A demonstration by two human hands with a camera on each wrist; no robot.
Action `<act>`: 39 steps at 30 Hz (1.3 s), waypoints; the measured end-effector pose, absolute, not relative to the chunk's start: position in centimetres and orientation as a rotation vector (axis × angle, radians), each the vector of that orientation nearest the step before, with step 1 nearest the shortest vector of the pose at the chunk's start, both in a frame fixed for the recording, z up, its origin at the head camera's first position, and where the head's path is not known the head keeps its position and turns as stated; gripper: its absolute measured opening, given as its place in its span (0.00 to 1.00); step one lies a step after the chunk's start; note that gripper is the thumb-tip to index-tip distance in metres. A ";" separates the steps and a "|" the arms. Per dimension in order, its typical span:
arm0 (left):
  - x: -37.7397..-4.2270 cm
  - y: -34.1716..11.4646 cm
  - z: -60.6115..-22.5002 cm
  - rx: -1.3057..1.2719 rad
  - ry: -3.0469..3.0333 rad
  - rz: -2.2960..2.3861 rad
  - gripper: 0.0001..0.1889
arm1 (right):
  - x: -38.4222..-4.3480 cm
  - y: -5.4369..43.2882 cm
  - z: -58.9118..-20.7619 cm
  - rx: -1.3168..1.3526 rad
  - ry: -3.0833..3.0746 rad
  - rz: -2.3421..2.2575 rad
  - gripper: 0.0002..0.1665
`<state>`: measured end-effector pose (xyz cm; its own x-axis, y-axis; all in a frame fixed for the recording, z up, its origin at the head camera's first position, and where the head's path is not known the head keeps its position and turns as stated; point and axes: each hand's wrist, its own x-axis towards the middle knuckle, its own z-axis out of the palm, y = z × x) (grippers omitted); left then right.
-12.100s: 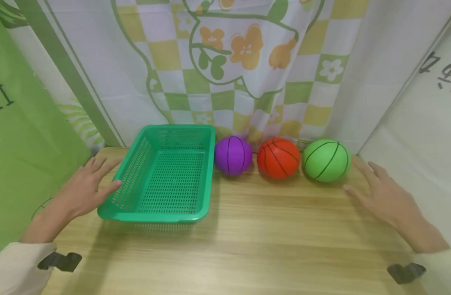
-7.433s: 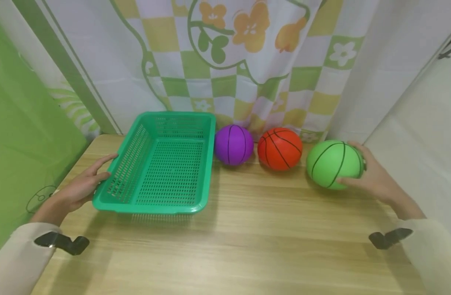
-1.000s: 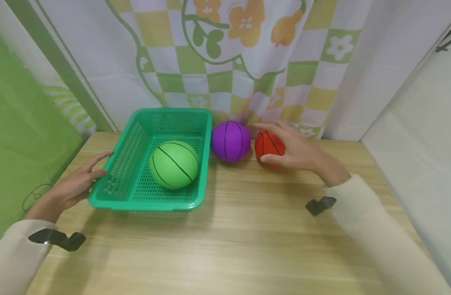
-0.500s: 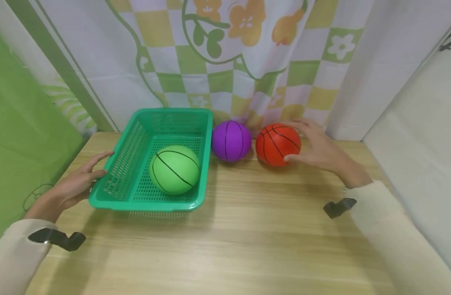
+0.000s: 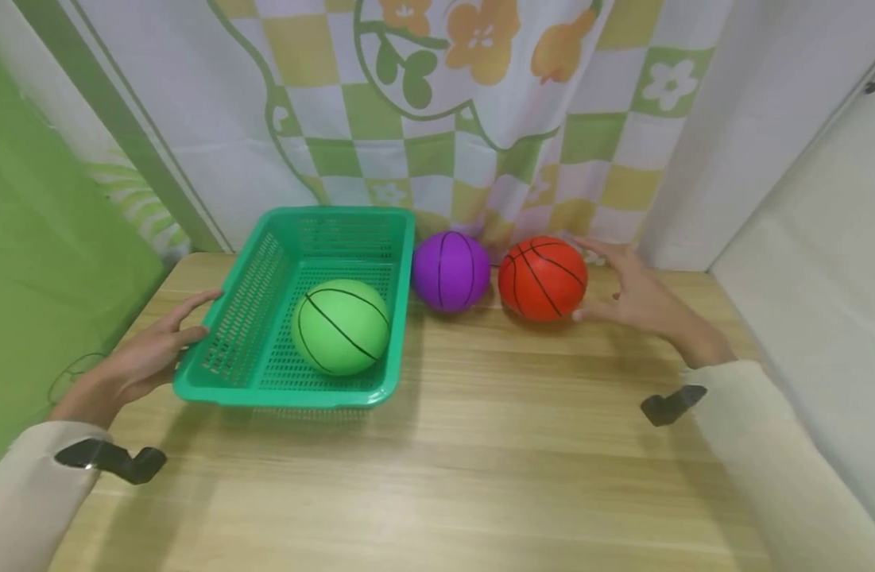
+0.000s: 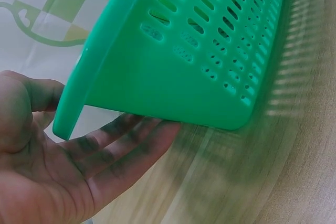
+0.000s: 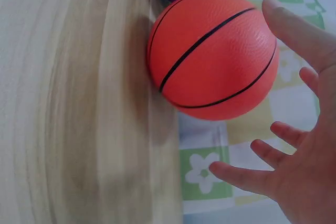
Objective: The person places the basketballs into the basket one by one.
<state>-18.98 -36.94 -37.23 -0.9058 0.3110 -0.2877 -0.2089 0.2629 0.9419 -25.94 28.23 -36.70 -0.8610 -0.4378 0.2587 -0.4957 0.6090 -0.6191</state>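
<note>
My left hand (image 5: 147,356) holds the left rim of a green plastic basket (image 5: 397,334). In the left wrist view, the basket's rim (image 6: 97,59) lies between the thumb and fingers of my left hand (image 6: 68,166), with fingertips against the outer wall. A light green ball (image 5: 340,327) with black lines sits inside the basket. My right hand (image 5: 640,298) is spread beside a red ball (image 5: 543,280), at its right side. In the right wrist view, the fingers of the right hand (image 7: 304,161) point towards the red ball (image 7: 215,56) without wrapping it.
A purple ball (image 5: 451,272) stands between the basket and the red ball. All rest on a wooden table (image 5: 466,477). A patterned curtain (image 5: 444,111) hangs along the back edge, with a green cloth (image 5: 44,238) at left and a white one (image 5: 823,214) at right.
The green ball went from the right end of the row into the basket. My left hand took the basket's rim. Within the last second my right hand drew back rightward across the red ball.
</note>
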 end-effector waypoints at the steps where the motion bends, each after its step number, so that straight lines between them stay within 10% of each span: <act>1: -18.9 -37.0 -37.2 0.092 2.123 1.683 0.35 | -26.0 28.3 -36.9 0.811 -2.745 1.113 0.62; 39: -19.0 -37.0 -37.3 0.071 2.102 1.703 0.35 | -28.9 24.4 -43.1 0.519 -2.513 1.515 0.70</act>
